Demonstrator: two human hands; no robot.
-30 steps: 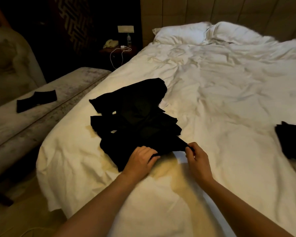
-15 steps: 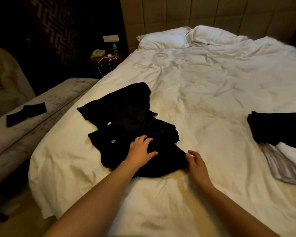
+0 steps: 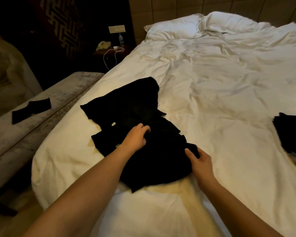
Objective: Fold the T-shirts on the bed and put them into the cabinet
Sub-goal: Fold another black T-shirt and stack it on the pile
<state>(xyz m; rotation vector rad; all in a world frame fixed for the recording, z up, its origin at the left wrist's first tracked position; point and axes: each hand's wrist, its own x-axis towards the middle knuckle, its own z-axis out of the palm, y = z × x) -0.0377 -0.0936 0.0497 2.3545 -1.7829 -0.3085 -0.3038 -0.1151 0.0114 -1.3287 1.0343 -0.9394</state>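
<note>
1. The step in hand looks like the start of a fold: a crumpled black T-shirt (image 3: 137, 134) lies on the near left part of the bed (image 3: 220, 100), and it has not yet been spread flat.
2. The left hand (image 3: 135, 137) rests on the middle of the shirt, its grip curled and bunching the cloth under the fingertips.
3. The right hand (image 3: 199, 159) is at the shirt's right edge, its grip pinching a fold of black fabric between thumb and fingers.
4. My guess is that the next move calls for pulling the two grips apart to open the garment, finding hem and shoulders, and smoothing it before any fold. The cloth is limp and dark, so its edges are hard to make out.
5. Well to the right of the right grip, at the bed's edge, lies a second dark pile of clothes (image 3: 290, 132); whether it is folded I cannot tell.
6. Far to the left of the left grip, a bench (image 3: 46, 106) beside the bed carries a small black cloth (image 3: 31, 110).
7. Beyond both grips are two pillows (image 3: 203, 25), and a nightstand (image 3: 109, 50) with a phone, a bottle and a white cable.
8. Nothing stands between the grips and the shirt. The rumpled sheet underneath may drag along with it. No cabinet is in sight.
</note>
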